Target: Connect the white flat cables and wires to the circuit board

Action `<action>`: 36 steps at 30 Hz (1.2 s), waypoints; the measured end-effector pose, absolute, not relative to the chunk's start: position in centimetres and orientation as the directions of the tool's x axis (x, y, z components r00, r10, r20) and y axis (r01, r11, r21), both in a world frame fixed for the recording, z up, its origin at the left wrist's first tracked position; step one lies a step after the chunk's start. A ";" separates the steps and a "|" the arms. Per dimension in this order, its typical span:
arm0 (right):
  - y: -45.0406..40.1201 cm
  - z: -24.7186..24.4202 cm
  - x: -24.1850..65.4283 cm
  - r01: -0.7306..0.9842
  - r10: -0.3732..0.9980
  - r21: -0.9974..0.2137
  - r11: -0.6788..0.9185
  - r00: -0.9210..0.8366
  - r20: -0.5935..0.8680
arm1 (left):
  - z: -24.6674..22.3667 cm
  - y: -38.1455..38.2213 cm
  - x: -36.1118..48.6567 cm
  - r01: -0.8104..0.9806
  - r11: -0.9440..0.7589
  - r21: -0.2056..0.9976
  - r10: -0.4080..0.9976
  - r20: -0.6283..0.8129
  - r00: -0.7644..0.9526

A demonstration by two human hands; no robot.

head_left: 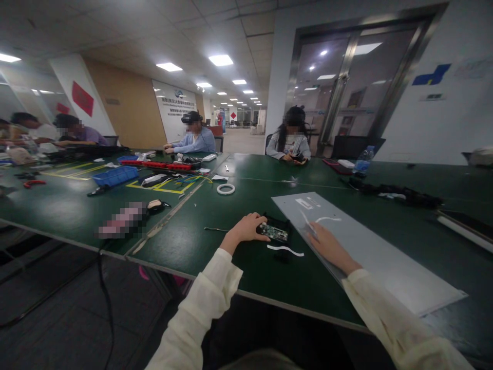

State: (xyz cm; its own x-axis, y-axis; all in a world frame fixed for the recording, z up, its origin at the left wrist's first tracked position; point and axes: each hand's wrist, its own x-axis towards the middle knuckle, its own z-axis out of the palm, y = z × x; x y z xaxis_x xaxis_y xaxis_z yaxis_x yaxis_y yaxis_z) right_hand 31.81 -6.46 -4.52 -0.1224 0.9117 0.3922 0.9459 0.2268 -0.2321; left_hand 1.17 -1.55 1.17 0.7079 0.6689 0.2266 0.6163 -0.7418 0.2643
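My left hand [250,227] is closed around the left end of a small black electronic device [287,237] lying on the green table. Its green circuit board [275,232] faces up, uncovered. Over the left edge of a grey panel [370,252], my right hand [327,242] pinches a thin pale strip [306,221]; blur hides its exact kind. Another white strip [329,219] rests on the panel just beyond that hand. A wavy white strip [285,251] lies on the table in front of the device. To the left of my left hand is a thin rod-like tool [214,229].
A roll of white tape [225,189] and a small wrench [227,168] lie farther back. On the left are a blue tray [115,176], a computer mouse [157,205] and several wires [192,180]. A water bottle [363,160] stands back right. Other people sit around the table.
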 end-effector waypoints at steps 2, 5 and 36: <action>-6.7 -4.4 31.0 0.930 0.917 -0.266 0.254 -0.144 0.372 | 1.3 -1.6 1.1 0.602 -0.730 0.324 0.676 0.208 0.707; -7.0 -4.0 30.2 0.916 0.920 -0.297 0.268 -0.152 0.362 | 1.4 -1.6 0.9 0.575 -0.713 0.402 0.679 0.189 0.710; -9.8 -1.6 27.1 0.498 0.916 -0.793 0.350 -0.004 0.402 | 1.4 -0.6 0.2 0.465 -0.716 0.520 0.674 0.344 0.654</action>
